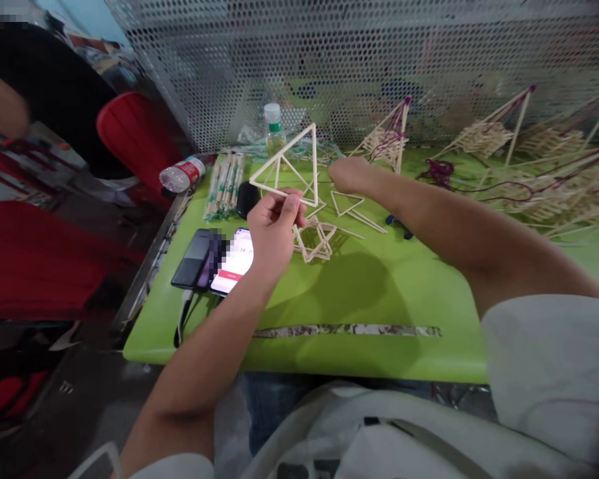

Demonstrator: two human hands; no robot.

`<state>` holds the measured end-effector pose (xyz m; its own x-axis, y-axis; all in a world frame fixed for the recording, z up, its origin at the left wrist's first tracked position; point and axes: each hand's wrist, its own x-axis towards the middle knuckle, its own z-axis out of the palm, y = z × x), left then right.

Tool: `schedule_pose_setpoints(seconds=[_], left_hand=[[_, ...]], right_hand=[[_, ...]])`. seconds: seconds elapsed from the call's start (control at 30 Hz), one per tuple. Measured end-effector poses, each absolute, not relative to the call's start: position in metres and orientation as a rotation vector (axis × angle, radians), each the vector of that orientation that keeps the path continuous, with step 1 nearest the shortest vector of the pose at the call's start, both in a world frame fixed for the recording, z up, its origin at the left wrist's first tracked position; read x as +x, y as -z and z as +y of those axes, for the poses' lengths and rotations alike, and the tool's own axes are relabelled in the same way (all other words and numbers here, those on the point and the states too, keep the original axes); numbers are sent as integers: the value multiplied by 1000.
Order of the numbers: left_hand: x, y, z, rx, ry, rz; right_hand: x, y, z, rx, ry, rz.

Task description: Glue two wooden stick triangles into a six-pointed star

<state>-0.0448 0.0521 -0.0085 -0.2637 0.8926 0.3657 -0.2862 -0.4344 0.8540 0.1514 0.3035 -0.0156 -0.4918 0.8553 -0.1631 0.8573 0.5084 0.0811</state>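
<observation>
At the bottom of the frame, the near edge of the green worktop (pixel 379 359) carries a patterned strip (pixel 349 330) lying roughly parallel to it. Left of centre, a lit phone (pixel 232 266) lies just beside a dark device (pixel 192 259) with a cable.

In the middle of the frame, the left hand (pixel 277 219) holds a triangular stick frame (pixel 315 163) up at a tilt. Its thumb and fingers are closed in a pinch on the lower edge, near one corner. Beneath and just right of that hand, a star-shaped stick piece (pixel 317 255) rests on the worktop. To its right lie a small triangle (pixel 348 195) and loose sticks (pixel 369 221).

The right hand (pixel 350 174) reaches in over the far part of the worktop, right of the raised frame. Its fingers are turned away, so I cannot tell how far apart they are or whether they grip anything.

The step in hand appears to be holding the frame clear while the right hand is busy elsewhere. The next move seems to call for a light, steady pinch, since thin joints could twist.

Farther back are bundled sticks (pixel 223 186) at left, an upright bottle (pixel 274 136) behind the frame, and, at upper right, purple cord (pixel 436 173) and stick structures (pixel 387 143) before a perforated panel (pixel 329 46).
</observation>
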Motion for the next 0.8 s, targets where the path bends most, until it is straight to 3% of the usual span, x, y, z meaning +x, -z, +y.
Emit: schedule_pose_setpoints(seconds=[0.23,0.8], left_hand=[[-48,5,51,1133,-1829,853],[-52,2,50,1112,-1819,921]], right_hand=[[170,-5,324,1485,113,2554],[139,12,321,1601,109,2614]])
